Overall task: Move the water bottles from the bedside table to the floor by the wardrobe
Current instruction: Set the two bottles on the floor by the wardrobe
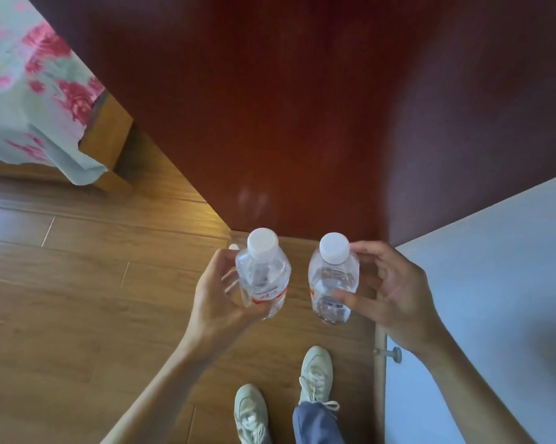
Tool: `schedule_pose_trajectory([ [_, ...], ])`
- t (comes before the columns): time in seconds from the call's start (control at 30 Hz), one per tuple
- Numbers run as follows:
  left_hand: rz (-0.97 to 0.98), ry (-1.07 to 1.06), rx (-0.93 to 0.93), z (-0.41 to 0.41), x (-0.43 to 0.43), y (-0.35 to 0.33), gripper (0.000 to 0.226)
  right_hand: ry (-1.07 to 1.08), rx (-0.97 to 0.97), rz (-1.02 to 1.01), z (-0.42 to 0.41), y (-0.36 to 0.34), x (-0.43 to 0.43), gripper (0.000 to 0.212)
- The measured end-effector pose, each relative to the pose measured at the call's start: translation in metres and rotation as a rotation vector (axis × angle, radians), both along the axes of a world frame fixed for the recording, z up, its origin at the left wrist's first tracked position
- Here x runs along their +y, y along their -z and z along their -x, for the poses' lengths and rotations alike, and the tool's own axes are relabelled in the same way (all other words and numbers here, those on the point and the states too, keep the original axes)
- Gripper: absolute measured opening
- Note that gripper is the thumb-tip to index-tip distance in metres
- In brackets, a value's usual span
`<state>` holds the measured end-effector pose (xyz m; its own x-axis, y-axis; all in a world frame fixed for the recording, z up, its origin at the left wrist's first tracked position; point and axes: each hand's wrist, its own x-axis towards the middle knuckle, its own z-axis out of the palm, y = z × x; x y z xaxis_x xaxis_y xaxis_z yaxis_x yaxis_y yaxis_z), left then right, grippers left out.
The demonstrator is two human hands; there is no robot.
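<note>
Nearest you are your two pale shoes (315,373), standing on the wooden floor (78,315). Just above them your left hand (219,293) has its fingers (228,277) curled round the body of the left bottle (263,277), a full wrap at label height. Your right hand (395,293) holds the right bottle (332,280) more lightly: the thumb presses on the label and the fingertips touch the shoulder just under the cap, with the palm away from the plastic. Both bottles are off the bedside worktop, upright and side by side with a small gap between them, in front of what looks like the dark red wardrobe (302,107). You cannot tell from this angle whether their bases touch the floor.

The right bottle is your weak point. With that pinch it could slip or twist as you lower it. If you let go of either bottle while it leans, it may topple and roll towards your feet. Since they are so near each other, one falling could knock the other.

Both bottles are clear plastic with white caps on. The contents look like clear water, but the level is hard to read.

A pale panel with a knob (395,354) is at your right. A bed with a flowered sheet (30,91) lies far left.
</note>
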<state>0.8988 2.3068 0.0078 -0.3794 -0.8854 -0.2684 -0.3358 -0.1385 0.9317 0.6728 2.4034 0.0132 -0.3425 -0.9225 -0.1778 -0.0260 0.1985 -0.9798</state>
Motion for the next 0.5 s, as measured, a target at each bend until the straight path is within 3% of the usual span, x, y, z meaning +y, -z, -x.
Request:
schedule_pose_trajectory([
  [0.5, 0.037, 0.000, -0.014, -0.015, 0.006, 0.172, 0.057, 0.122, 0.136, 0.140, -0.030, 0.172, 0.003, 0.056],
])
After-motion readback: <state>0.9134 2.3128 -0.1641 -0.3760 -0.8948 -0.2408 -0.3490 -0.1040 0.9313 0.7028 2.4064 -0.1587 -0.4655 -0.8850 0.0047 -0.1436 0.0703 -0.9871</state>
